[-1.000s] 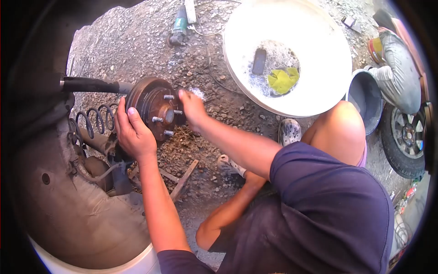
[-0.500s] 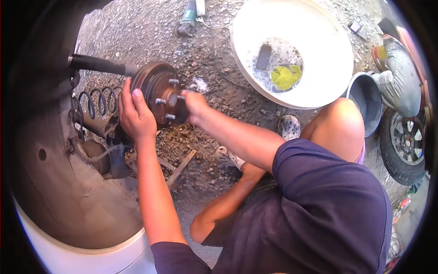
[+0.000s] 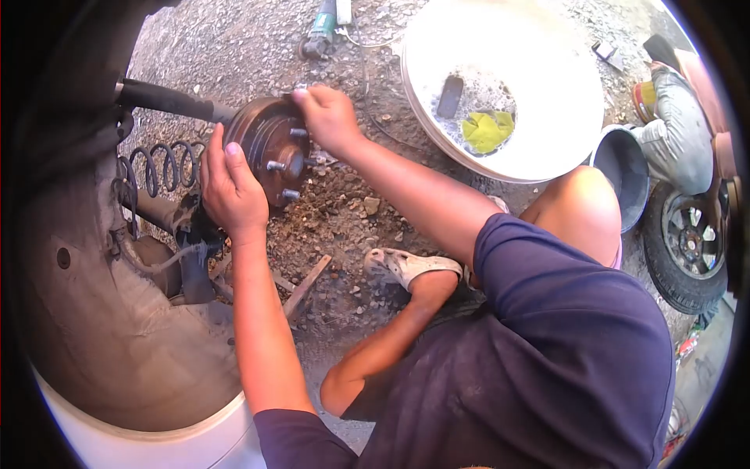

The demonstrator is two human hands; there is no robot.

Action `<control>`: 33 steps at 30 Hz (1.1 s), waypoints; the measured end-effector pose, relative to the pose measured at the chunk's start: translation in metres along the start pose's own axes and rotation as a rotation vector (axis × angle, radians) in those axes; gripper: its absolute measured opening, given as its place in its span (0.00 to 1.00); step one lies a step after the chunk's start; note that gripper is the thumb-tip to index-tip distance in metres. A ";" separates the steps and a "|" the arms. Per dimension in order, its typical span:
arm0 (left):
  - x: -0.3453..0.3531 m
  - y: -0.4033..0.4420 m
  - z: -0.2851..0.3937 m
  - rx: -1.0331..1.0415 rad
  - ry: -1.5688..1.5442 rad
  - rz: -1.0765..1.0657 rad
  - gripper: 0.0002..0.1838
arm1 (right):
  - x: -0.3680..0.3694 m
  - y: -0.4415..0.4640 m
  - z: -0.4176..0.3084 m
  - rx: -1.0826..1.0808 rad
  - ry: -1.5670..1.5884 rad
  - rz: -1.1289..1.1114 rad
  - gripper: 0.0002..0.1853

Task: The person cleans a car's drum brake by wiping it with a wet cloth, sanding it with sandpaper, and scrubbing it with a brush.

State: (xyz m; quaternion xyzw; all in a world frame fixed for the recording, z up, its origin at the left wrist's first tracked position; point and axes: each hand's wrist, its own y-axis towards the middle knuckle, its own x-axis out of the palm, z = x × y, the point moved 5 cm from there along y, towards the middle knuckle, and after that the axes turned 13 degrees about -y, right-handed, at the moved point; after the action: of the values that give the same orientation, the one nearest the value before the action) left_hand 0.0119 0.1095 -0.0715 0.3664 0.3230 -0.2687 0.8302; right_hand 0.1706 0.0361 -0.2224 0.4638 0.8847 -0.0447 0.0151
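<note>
A rusty brake drum point(image 3: 269, 144) with several wheel studs sits at the end of the car's axle in the wheel well. Against its left side rests my left hand point(image 3: 234, 187), fingers stretched along the rim and thumb raised. My right hand point(image 3: 330, 121) is at the drum's upper right edge with its fingers curled closed. A small shiny bit shows at the fingertips, too little to name. Left of the drum stands a coil spring point(image 3: 166, 170), and a dark shock absorber point(image 3: 168, 102) runs in from behind.
A white tub point(image 3: 500, 168) holds suds, a yellow-green cloth point(image 3: 488, 131) and a dark block. Beyond lies an angle grinder point(image 3: 319, 39) with a cord. On the right are a grey bucket point(image 3: 625, 176), a wheel point(image 3: 687, 248) and another person's leg point(image 3: 680, 129). Wooden pieces point(image 3: 308, 285) lie below the drum.
My right hand has moved up from a wheel stud at the drum's middle to its upper right edge. The left hand stays against the drum. My foot has shifted on the gravel.
</note>
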 end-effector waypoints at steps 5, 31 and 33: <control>0.002 -0.001 0.003 -0.027 0.059 -0.006 0.24 | 0.053 -0.059 0.089 0.637 0.644 -0.063 0.19; -0.001 -0.002 -0.002 0.000 0.031 -0.004 0.23 | 0.033 -0.043 0.055 0.711 0.630 -0.114 0.18; 0.000 -0.002 -0.001 0.026 0.037 -0.007 0.23 | 0.021 -0.004 0.036 0.408 0.345 -0.096 0.21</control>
State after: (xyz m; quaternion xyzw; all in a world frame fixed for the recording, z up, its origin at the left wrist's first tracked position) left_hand 0.0104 0.1091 -0.0727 0.3810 0.3358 -0.2690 0.8183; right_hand 0.1550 0.0478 -0.2598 0.4157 0.8679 -0.1428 -0.2316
